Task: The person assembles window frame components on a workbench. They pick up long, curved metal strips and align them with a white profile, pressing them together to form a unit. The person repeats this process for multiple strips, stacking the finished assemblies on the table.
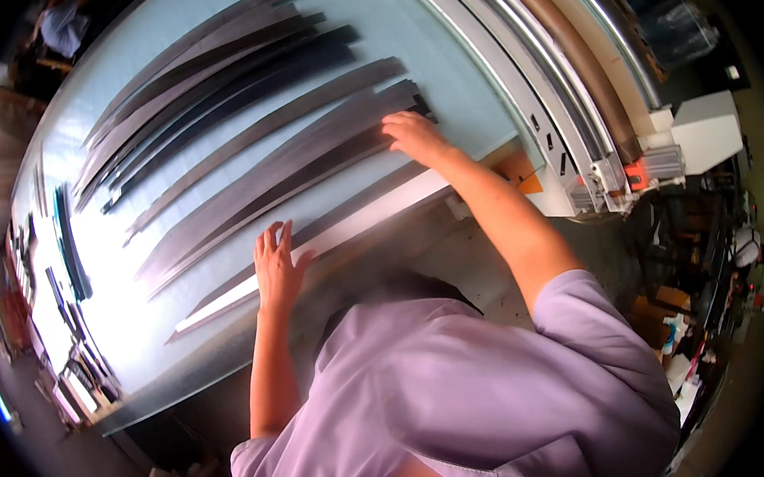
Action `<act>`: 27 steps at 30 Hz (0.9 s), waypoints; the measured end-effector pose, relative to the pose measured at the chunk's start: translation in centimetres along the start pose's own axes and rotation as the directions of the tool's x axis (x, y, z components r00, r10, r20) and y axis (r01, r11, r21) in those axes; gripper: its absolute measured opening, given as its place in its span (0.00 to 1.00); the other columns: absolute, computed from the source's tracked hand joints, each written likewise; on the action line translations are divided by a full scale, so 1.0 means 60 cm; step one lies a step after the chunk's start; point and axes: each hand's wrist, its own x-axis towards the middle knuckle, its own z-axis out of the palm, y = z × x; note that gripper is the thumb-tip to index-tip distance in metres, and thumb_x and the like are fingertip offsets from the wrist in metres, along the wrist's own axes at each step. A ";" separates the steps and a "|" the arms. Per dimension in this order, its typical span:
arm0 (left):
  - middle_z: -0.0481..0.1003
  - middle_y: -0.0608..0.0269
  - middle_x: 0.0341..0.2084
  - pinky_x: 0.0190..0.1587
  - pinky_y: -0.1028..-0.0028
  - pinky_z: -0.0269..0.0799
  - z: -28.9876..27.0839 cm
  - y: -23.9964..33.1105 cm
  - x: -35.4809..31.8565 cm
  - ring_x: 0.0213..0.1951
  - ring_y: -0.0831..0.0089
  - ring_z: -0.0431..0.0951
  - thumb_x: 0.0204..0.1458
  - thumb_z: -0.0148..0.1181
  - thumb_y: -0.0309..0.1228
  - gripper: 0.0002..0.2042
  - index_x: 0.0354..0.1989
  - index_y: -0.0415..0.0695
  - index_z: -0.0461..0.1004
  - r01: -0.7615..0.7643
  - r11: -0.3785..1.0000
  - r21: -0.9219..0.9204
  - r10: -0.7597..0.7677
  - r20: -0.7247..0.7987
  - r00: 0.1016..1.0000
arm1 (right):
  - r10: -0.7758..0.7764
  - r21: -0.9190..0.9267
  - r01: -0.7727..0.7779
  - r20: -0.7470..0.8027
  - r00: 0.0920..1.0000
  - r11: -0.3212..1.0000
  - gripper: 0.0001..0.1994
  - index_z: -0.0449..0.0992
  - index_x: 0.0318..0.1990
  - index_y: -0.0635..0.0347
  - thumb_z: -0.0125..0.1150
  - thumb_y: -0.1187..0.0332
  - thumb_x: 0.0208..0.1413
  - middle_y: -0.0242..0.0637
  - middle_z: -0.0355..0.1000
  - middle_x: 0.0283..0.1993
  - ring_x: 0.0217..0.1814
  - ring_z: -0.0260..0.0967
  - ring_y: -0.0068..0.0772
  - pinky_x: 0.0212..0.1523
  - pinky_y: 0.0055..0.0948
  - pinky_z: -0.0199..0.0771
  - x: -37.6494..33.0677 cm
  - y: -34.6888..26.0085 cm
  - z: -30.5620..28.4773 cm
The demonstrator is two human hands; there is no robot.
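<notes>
**A:** On the pale blue table [440, 48], where are your hands placed?

**B:** Your left hand [278, 268] lies flat near the table's near edge, palm down, fingers extended and slightly spread. It is released: nothing is clenched in it. The fingertips rest on the nearest dark strip [311, 243], a long narrow piece lying beside a white strip [346, 228] along the table edge. Your left forearm rises almost straight up from the lower part of the view, elbow bent close to your body.

**A:** And the right?

**B:** Your right hand [415, 137] reaches further across the table, arm extended at a diagonal from the lilac sleeve [582, 313]. The wrist is bent, and the fingers curl down onto the end of a fanned stack of dark strips [280, 170]. Whether the fingers pinch a strip or only press on it cannot be told from this view.

**A:** Where does the remaining material lie?

**B:** A second group of dark strips [212, 82] lies further away, toward the far side of the table, well apart from both hands. All strips run roughly parallel, from lower left to upper right. To your right, a machine rail of grey and white bars [531, 95] curves along the table end. Small dark pieces [68, 243] lie at the left end of the table.
</notes>
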 end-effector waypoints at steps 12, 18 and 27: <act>0.61 0.56 0.68 0.67 0.55 0.56 -0.014 -0.112 0.075 0.67 0.51 0.61 0.51 0.67 0.37 0.33 0.67 0.47 0.64 0.084 0.966 0.246 -0.053 -0.133 0.990 | -0.290 -0.073 0.290 0.010 0.957 0.954 0.12 0.75 0.32 0.56 0.72 0.66 0.42 0.35 0.71 0.36 0.43 0.72 0.43 0.45 0.42 0.73 0.018 0.034 0.001; 0.62 0.48 0.67 0.68 0.57 0.58 0.022 -0.182 0.074 0.68 0.50 0.61 0.55 0.64 0.30 0.29 0.66 0.46 0.66 0.055 0.989 0.138 -0.023 -0.223 0.974 | -0.283 0.194 0.268 0.057 0.957 0.944 0.15 0.77 0.30 0.60 0.72 0.62 0.36 0.43 0.73 0.33 0.40 0.74 0.50 0.40 0.48 0.75 0.069 0.054 0.031; 0.62 0.53 0.67 0.66 0.55 0.64 0.042 -0.198 0.095 0.67 0.52 0.62 0.57 0.61 0.37 0.29 0.68 0.49 0.64 0.124 0.935 0.332 -0.104 -0.077 0.992 | -0.166 -0.255 0.150 -0.045 0.985 0.955 0.07 0.76 0.21 0.58 0.58 0.71 0.49 0.39 0.77 0.29 0.34 0.77 0.43 0.31 0.44 0.77 0.076 -0.018 -0.053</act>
